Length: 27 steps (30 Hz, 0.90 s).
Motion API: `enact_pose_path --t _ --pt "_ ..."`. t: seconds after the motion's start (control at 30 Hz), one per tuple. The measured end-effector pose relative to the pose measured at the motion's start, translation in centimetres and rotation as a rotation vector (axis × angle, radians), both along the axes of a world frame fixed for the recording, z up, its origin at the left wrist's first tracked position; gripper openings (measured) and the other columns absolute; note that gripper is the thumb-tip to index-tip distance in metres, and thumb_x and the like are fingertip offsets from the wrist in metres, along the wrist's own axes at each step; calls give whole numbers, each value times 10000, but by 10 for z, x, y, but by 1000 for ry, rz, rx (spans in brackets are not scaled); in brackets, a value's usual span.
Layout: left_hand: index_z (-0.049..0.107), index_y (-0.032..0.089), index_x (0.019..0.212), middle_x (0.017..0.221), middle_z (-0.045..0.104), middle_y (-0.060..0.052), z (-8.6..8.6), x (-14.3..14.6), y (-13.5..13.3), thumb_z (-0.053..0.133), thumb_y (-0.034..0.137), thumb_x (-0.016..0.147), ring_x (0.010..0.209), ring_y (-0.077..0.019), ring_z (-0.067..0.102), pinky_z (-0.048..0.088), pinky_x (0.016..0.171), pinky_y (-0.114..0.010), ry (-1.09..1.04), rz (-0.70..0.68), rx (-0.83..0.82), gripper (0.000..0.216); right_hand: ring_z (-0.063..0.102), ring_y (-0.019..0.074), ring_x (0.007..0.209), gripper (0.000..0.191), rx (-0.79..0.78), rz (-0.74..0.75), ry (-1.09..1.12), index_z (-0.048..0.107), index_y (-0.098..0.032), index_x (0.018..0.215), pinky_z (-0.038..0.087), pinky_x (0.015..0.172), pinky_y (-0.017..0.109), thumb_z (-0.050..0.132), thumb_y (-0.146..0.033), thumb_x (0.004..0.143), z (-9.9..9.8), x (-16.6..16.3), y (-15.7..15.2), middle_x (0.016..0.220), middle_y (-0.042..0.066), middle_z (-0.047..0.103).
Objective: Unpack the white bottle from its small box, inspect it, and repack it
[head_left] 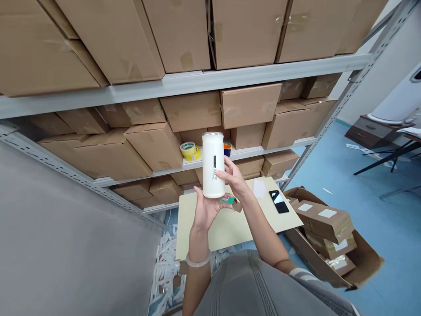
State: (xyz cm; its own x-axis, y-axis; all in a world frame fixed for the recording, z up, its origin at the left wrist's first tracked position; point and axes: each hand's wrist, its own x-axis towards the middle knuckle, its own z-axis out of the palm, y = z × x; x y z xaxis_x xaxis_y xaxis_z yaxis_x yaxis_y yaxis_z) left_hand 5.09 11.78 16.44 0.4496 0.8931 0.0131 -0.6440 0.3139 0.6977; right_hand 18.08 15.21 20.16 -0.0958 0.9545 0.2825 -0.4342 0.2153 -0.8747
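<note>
A white cylindrical tumbler (213, 162) with a silvery rim stands upright in my hands. Dark lettering, with "NICE" readable, runs down its front. My left hand (204, 213), with a pale bracelet at the wrist, cups the base from below, its thumb up on the left side. My right hand (237, 179) grips the tumbler from the right, thumb on the front; the other fingers are partly hidden behind it. Just beyond my left fingers show a green piece (229, 200) and a small brown cardboard piece (237, 205), both partly covered.
A cream table board (210, 230) carries a black phone (279, 201) and white paper (259, 189). Yellow tape rolls (190, 150) sit on the shelf rack (256, 152) among cardboard boxes. At right, a large open carton (365, 259) holds packed boxes. White paper strips (166, 259) litter the floor.
</note>
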Motion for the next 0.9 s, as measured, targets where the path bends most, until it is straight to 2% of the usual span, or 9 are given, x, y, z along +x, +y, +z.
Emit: enact_pose_path --t 0.1,0.2,0.27,0.37,0.47,0.57,0.67,0.77,0.9 --pt "358 286 1323 1437 433 -146 -5 10 -4 587 654 816 1124 -262 610 575 797 -377 243 364 275 667 654 239 1038 743 20 -179 -65 513 -256 1291 549 878 362 844 -392 639 4 -4 -4 1110 49 699" --pt "302 279 1306 1505 289 -152 -12 25 -7 719 491 788 1289 -250 491 520 939 -357 493 693 472 698 647 244 1059 768 17 -296 -90 488 -248 1309 532 922 389 839 -421 648 -1 -12 -8 1127 66 692" --pt "303 261 1296 1470 320 -156 -14 33 -8 732 424 791 1293 -238 480 501 963 -344 556 811 511 683 646 243 1061 732 5 -336 -98 481 -245 1306 532 919 393 811 -452 685 -6 -17 -11 1151 79 680" --pt "346 261 1249 1395 410 -135 -12 37 -9 726 387 797 1191 -210 549 525 901 -316 490 868 431 604 643 243 1052 681 4 -325 -136 486 -241 1288 539 891 384 776 -491 724 -9 -17 -15 1178 89 664" --pt "393 278 1186 1226 539 -74 -3 33 -10 701 382 807 889 -144 626 549 724 -272 247 731 249 499 645 235 1010 648 27 -282 -178 488 -239 1307 528 894 384 704 -551 781 -9 -8 -15 1089 69 686" --pt "475 227 1143 1036 604 -63 7 23 -12 569 437 878 603 -81 523 490 526 -217 -81 414 27 351 633 226 1025 608 62 -266 -193 508 -238 1316 475 978 395 613 -600 840 -11 1 -11 1042 52 696" --pt "531 139 1139 965 611 -101 13 14 -12 447 474 921 499 -49 402 370 375 -160 -317 76 -205 409 621 230 1065 594 34 -158 -183 537 -252 1304 492 951 379 573 -635 851 -16 5 -6 1085 47 694" --pt "538 122 1143 867 591 -74 12 11 -13 403 501 930 429 -37 286 246 285 -144 -407 -193 -354 455 651 246 1006 629 -43 101 -132 560 -256 1278 559 779 353 554 -689 823 -21 7 -5 1087 62 703" --pt "574 145 1039 711 526 -12 6 11 -14 367 557 928 390 -46 232 190 270 -159 -355 -330 -356 475 677 276 963 703 -17 353 -85 589 -196 1219 576 748 370 687 -672 711 -20 10 -9 1067 110 716"
